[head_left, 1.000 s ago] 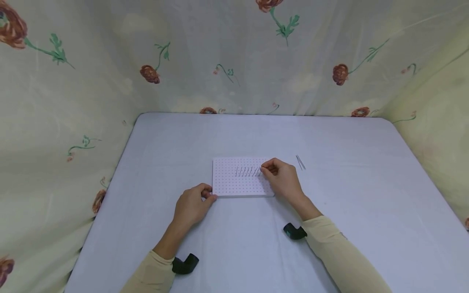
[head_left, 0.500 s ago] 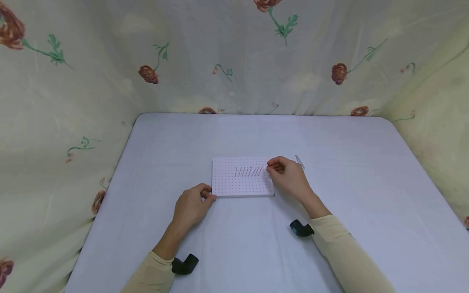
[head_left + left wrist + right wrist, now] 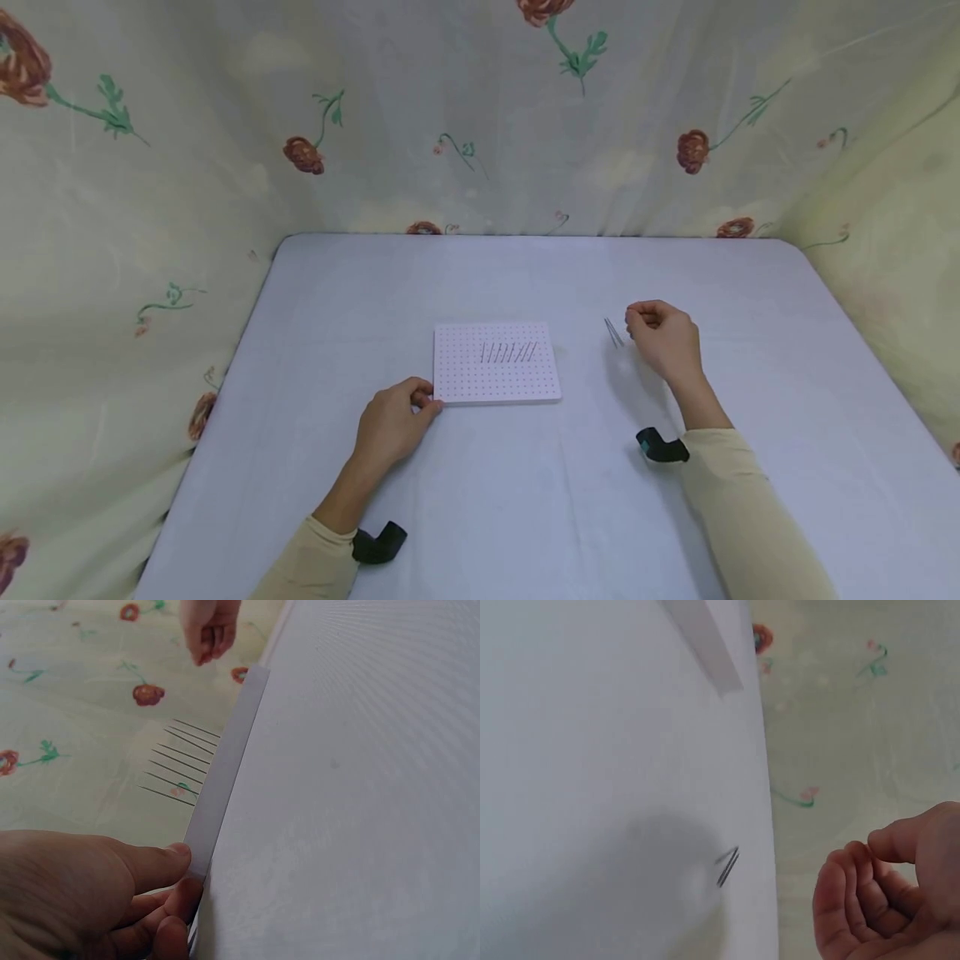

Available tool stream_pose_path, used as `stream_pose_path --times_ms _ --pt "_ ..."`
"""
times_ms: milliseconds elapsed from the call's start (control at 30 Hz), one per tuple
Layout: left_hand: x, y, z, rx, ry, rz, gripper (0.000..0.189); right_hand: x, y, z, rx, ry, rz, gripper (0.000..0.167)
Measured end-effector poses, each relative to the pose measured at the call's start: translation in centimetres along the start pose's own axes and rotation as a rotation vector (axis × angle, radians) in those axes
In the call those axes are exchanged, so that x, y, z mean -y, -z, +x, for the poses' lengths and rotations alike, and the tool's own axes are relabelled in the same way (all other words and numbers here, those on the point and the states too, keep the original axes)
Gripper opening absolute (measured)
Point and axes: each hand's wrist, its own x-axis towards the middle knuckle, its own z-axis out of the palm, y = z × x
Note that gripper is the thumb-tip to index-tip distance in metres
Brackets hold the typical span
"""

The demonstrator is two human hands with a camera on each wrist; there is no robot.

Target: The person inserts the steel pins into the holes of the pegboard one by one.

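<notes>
A white pegboard (image 3: 465, 385) with rows of small holes lies mid-table. Several thin metal pins (image 3: 510, 352) stand in it in a row, leaning rightward in the head view; the left wrist view shows these upright pins (image 3: 178, 757) from the side. My left hand (image 3: 393, 421) grips the board's near left corner, thumb (image 3: 169, 862) on its edge and fingers curled beside it. My right hand (image 3: 667, 340) hangs over the table to the right of some loose pins (image 3: 612, 332). Its fingers are loosely curled, thumb close to the index finger, with nothing visible between them.
The table (image 3: 360, 300) has a white cloth and rounded far corners. A flower-patterned curtain (image 3: 495, 108) hangs behind it and along both sides. Each wrist carries a black camera mount, the left one (image 3: 378, 543) low over the cloth and the right one (image 3: 663, 446) higher.
My right hand has left the pin row at the board's right side and moved right, past the loose pins. My left hand stays at the board's corner.
</notes>
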Motion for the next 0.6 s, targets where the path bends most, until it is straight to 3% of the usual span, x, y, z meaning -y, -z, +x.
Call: stream_pose_path --times_ms 233,600 --pt "0.0 0.1 0.0 -0.003 -0.013 0.002 0.027 -1.7 0.3 0.8 0.1 -0.134 -0.04 0.044" --pt "0.0 0.0 0.1 0.004 -0.004 0.003 0.028 -2.8 -0.8 1.2 0.174 -0.125 -0.216 0.042"
